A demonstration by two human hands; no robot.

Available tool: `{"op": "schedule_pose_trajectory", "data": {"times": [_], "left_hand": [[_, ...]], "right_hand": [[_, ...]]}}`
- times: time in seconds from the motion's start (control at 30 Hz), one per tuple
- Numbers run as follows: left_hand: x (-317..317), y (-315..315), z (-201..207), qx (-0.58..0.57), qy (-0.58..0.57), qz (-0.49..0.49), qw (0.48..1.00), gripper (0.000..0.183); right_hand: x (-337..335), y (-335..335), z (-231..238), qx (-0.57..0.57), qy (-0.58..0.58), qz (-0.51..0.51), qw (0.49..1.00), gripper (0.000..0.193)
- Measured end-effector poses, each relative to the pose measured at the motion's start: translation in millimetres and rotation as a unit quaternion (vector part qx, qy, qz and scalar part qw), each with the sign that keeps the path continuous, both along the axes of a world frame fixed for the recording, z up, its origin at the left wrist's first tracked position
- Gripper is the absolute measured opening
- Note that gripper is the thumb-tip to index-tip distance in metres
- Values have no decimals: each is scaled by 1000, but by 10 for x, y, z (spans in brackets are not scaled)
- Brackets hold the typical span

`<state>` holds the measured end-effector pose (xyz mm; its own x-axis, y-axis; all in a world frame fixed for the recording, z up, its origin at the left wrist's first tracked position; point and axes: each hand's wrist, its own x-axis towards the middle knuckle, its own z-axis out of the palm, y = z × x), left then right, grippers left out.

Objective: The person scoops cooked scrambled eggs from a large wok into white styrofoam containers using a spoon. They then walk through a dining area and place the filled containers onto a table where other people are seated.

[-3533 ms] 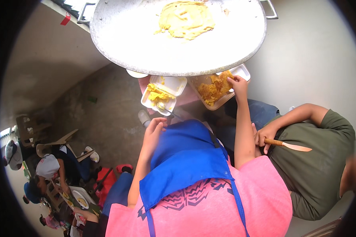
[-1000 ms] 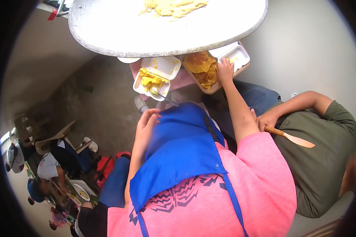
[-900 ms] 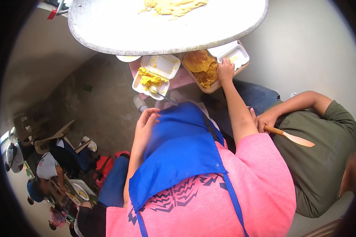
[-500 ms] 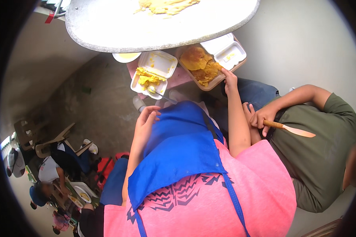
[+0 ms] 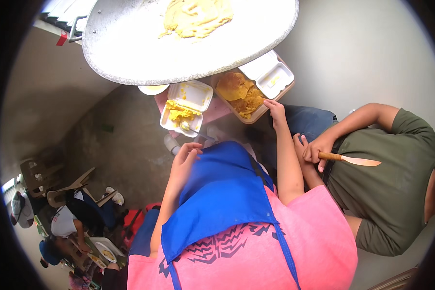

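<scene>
Two bare hands: right hand [image 5: 277,112], left hand [image 5: 183,160]; one pile of browned yellow food [image 5: 234,88]; one brown tray [image 5: 253,119]; two white clamshell boxes, lids back: left box [image 5: 201,93], right box [image 5: 274,81]; one spoon [image 5: 184,126]; one wide metal pan [image 5: 130,55], far. Right arm extended forward, fingers bent, any hold on food unclear. Left loosely curled, fingers parted, near blue apron [image 5: 222,193]. Food in tray, just left of right fingertips.

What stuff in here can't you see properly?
All in the head view:
Big metal pan: its top is cut off by the upper edge.
Round white dish: partly hidden by the pan.
Brown tray: its upper left part is hidden by the pan.
Right hand: its fingertips are too small to tell whether they pinch the yellow-brown food.
Faraway white plate, lower left: its food is too small to name.
</scene>
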<state>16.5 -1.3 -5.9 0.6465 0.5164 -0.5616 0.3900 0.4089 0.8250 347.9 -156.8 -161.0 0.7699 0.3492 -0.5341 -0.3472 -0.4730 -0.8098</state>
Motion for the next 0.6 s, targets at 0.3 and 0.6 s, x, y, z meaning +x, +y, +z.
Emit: {"op": "schedule_pose_trajectory", "data": {"times": [0.3,0.6], "left_hand": [[-122,-52,-45,-22,12,16,1000,24],[-299,-133,-92,-3,35,47,998,23]], "right_hand": [[10,244,-283,-263,-287,170,905,27],[253,911,-470,-406,-347,302,790,30]]}}
